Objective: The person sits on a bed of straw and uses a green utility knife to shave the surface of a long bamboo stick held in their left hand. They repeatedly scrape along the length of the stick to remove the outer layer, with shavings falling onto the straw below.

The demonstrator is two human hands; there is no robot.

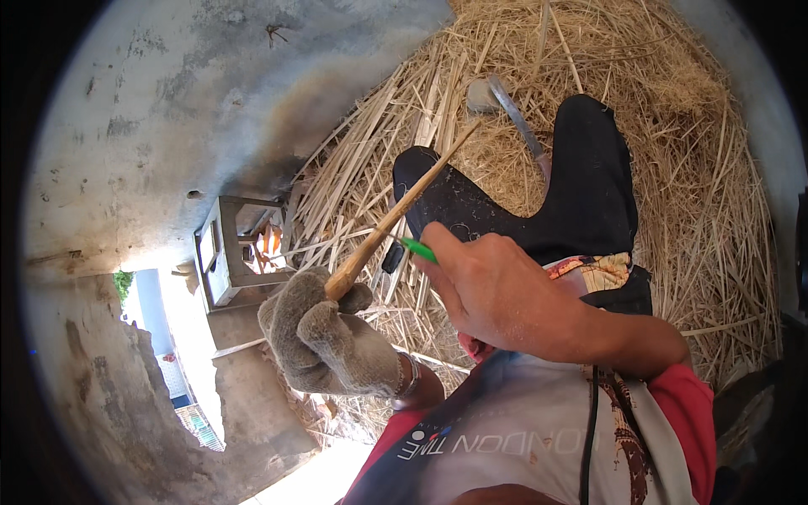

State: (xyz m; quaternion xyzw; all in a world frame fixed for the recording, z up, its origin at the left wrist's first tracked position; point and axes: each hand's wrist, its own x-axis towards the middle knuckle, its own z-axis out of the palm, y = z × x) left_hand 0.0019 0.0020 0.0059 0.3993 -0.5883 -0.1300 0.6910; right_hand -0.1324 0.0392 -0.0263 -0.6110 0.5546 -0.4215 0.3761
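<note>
My left hand (332,341), in a thick greyish-brown work glove, is closed around the thick end of a tapered wooden stick (383,231). The stick slants up and to the right, its thin end above my trousers. Bare, my right hand (484,282) is closed on a small green-handled tool (418,249). A thin metal end of this tool meets the stick's side around its middle; most of the handle is hidden in my fist. Between my knees, a long metal blade with a handle (518,114) lies on the shavings, its upper end beside a grey stone block (482,96).
Wood strips and straw-like shavings (699,194) cover the floor around my legs (589,185). A wooden box frame (223,252) stands at the left against a stained wall (185,126). Light enters through an opening with broken edges (189,337).
</note>
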